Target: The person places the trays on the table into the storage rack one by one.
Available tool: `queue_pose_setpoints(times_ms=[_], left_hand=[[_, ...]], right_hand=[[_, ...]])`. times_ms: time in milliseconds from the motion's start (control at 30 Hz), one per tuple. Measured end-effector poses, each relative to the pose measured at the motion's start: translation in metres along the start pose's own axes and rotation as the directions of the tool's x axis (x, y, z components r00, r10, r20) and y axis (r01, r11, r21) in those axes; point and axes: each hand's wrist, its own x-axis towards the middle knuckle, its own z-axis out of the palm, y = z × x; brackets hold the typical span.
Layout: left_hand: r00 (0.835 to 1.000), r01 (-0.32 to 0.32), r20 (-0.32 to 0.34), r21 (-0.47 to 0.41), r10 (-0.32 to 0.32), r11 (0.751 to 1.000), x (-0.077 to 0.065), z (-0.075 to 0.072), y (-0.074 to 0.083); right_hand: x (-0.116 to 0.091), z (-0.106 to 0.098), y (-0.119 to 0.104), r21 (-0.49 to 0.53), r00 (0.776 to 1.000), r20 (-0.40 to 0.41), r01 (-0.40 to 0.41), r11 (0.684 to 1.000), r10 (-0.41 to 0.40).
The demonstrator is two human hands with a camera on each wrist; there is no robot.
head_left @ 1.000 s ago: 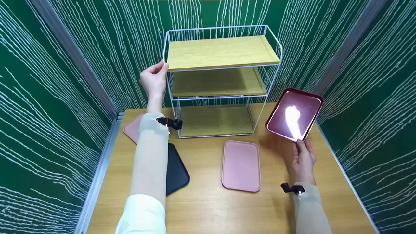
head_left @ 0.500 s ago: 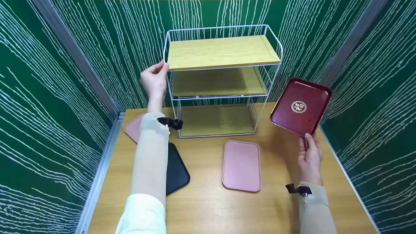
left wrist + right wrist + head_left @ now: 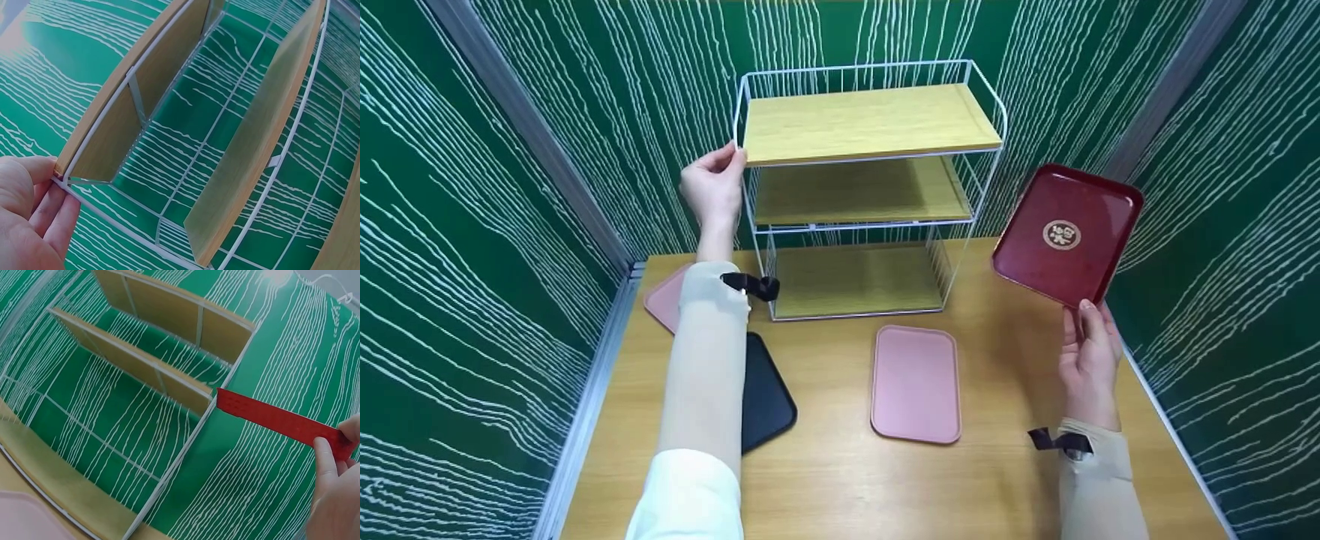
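Observation:
A three-tier rack (image 3: 870, 154) with a white wire frame and wooden shelves stands at the back of the table. My left hand (image 3: 712, 184) pinches its upper left front corner; in the left wrist view the thumb and fingers (image 3: 59, 216) close on the wire there. To the right of the rack, my right hand (image 3: 1091, 360) grips the lower edge of a dark red tray (image 3: 1072, 232) and holds it raised over the table. The tray tilts, its face with a round pale emblem turned to the head camera. Edge-on, the red tray (image 3: 281, 422) shows as a narrow strip in the right wrist view.
A pink tray (image 3: 916, 384) lies on the table (image 3: 877, 487) in front of the rack. At the left, a black tray (image 3: 765, 394) and another pink tray (image 3: 664, 300) are partly hidden under my left arm. Green walls with white streaks (image 3: 1222, 322) enclose the table.
My right hand has moved the red tray up and to the right and turned it, so the bright glare is gone and the emblem shows. The left hand stays at the rack corner.

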Motion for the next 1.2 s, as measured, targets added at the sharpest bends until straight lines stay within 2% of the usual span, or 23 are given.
queue_pose_setpoints(times_ms=[300,500,833,1200], left_hand=[[1.000,0.009,-0.002,-0.015,-0.010,1.000,-0.001,0.000,0.002],[1.000,-0.006,-0.010,-0.011,0.006,1.000,-0.001,0.000,0.001],[1.000,-0.024,-0.014,0.018,0.025,1.000,0.000,0.001,0.000],[1.000,-0.006,-0.005,0.005,0.006,1.000,0.002,0.000,0.000]], right_hand=[[-0.014,0.020,-0.015,0.007,1.000,0.027,0.005,1.000,-0.005],[-0.016,0.025,-0.018,0.004,0.999,0.043,0.005,1.000,-0.005],[-0.014,0.028,-0.007,-0.002,0.994,0.073,0.080,0.997,-0.080],[-0.026,0.035,0.006,-0.008,0.990,0.138,0.017,1.000,-0.016]])
